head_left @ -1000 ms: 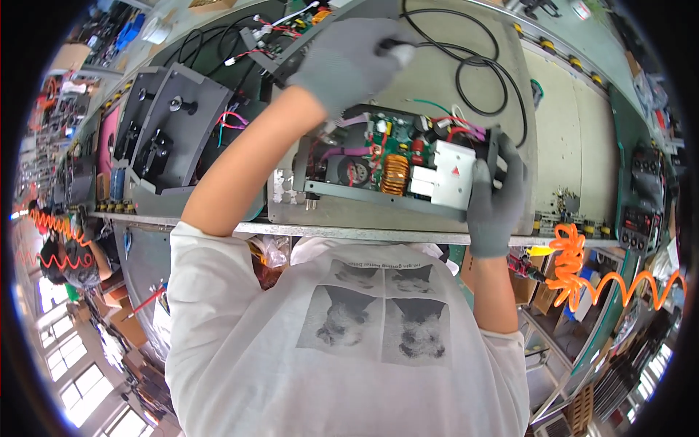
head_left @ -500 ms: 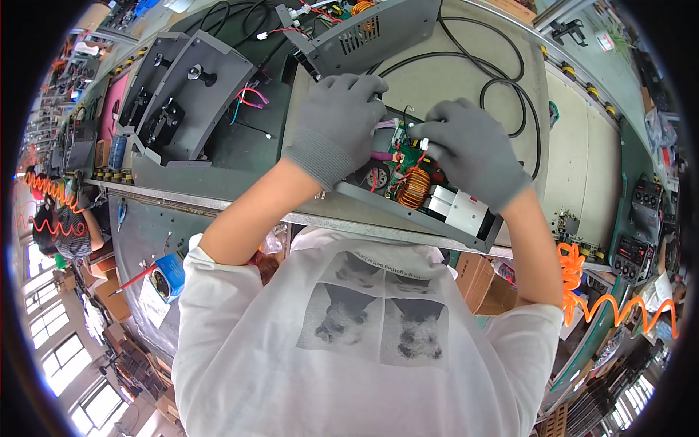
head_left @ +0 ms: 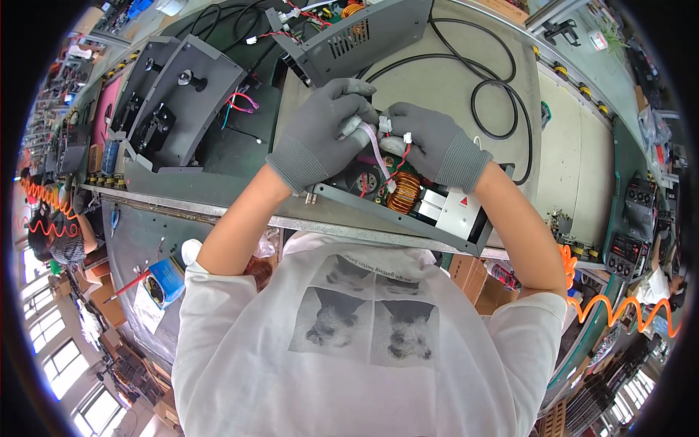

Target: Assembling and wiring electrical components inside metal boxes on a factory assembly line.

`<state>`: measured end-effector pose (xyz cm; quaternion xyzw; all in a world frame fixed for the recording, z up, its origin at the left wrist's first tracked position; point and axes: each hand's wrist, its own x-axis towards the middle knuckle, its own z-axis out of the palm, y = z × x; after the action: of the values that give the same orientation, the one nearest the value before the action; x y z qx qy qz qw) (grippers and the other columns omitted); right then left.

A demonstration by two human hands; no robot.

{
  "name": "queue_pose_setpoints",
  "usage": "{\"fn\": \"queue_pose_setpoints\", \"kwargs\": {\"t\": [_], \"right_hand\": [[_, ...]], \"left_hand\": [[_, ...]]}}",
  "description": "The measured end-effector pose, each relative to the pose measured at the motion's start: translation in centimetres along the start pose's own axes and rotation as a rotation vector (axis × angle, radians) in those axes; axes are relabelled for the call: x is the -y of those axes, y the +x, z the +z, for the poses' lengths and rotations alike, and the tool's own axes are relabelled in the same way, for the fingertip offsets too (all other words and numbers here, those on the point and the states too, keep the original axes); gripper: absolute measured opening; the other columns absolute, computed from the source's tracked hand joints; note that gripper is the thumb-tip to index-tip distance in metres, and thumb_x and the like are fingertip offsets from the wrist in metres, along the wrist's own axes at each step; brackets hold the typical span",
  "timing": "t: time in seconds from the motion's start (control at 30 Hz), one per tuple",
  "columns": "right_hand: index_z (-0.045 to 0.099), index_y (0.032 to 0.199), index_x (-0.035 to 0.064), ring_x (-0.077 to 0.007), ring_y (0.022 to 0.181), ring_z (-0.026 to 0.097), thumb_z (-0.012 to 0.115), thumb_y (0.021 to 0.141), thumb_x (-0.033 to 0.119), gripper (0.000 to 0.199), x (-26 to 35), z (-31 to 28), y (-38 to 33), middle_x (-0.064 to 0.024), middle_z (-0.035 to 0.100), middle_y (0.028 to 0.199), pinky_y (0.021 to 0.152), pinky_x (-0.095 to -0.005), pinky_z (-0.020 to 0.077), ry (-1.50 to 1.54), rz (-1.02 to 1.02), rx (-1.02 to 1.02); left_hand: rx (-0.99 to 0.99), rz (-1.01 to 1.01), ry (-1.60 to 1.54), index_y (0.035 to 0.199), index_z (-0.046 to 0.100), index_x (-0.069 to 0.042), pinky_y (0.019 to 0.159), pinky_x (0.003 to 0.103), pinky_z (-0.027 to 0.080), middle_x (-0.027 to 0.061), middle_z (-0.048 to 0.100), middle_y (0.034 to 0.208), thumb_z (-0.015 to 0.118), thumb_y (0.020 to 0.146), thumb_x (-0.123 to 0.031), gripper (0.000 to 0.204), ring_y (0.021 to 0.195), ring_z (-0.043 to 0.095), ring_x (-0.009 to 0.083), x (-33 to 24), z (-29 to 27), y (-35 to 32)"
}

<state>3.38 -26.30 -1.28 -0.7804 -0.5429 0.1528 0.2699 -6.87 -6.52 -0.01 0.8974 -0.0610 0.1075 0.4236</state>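
My left hand (head_left: 324,131), in a grey glove, pinches the white plug of a pale flat ribbon cable (head_left: 374,151). My right hand (head_left: 429,142), gloved alike, is closed beside it, its fingers around red wires (head_left: 403,159) with small white connectors (head_left: 408,138). Both hands are over an open dark grey metal case (head_left: 437,229) at the bench's front edge. Inside it show a copper-wound coil (head_left: 404,193), a black round fan (head_left: 362,179) and a silver block (head_left: 460,209). My hands cover most of the circuit board and the right fingertips.
Behind my hands stands a second grey case (head_left: 364,44) with vent slots. Grey metal panels (head_left: 188,95) with black fittings stand at the left. A black cable (head_left: 502,84) loops across the bench at the right. An orange coiled hose (head_left: 619,309) hangs at the far right.
My hands have come closer together. The left now holds up the ribbon cable's plug, and the right has moved left, with red wires and connectors at its fingers. The whole view has shifted slightly.
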Motion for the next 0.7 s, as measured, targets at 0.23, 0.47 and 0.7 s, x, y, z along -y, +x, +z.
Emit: {"fn": "queue_pose_setpoints", "kwargs": {"t": [0.23,0.47,0.7], "right_hand": [[0.065,0.108,0.0117,-0.0324,0.092,0.062,0.058,0.083,0.012,0.026,0.0,-1.2,-0.7,-0.01,0.063,0.1,0.079,-0.0428,0.0527,-0.054,0.01,-0.068],[0.066,0.106,0.014,-0.0312,0.092,0.064,0.062,0.083,0.018,0.023,1.8,-0.6,0.0,-0.0095,0.065,0.095,0.076,-0.0438,0.0535,-0.25,0.139,0.017],[0.067,0.106,0.0132,-0.0334,0.084,0.066,0.062,0.084,0.018,0.023,1.1,-0.6,0.2,-0.0135,0.068,0.086,0.076,-0.0438,0.0528,0.01,0.213,0.004]], "left_hand": [[0.002,-0.197,-0.208,0.094,0.063,-0.002,0.08,0.036,0.049,0.0117,0.062,0.103,0.065,0.089,-0.025,0.024,0.094,0.061,0.0247,0.9,-0.1,1.2],[-0.011,0.077,0.068,0.093,0.064,0.001,0.08,0.035,0.048,0.011,0.057,0.098,0.064,0.093,-0.033,0.034,0.089,0.058,0.0215,0.1,-0.2,1.3],[0.147,0.047,-0.008,0.096,0.063,-0.001,0.088,0.036,0.046,0.0126,0.057,0.109,0.064,0.09,-0.017,0.017,0.105,0.054,0.0238,1.2,-0.5,0.7]]}}
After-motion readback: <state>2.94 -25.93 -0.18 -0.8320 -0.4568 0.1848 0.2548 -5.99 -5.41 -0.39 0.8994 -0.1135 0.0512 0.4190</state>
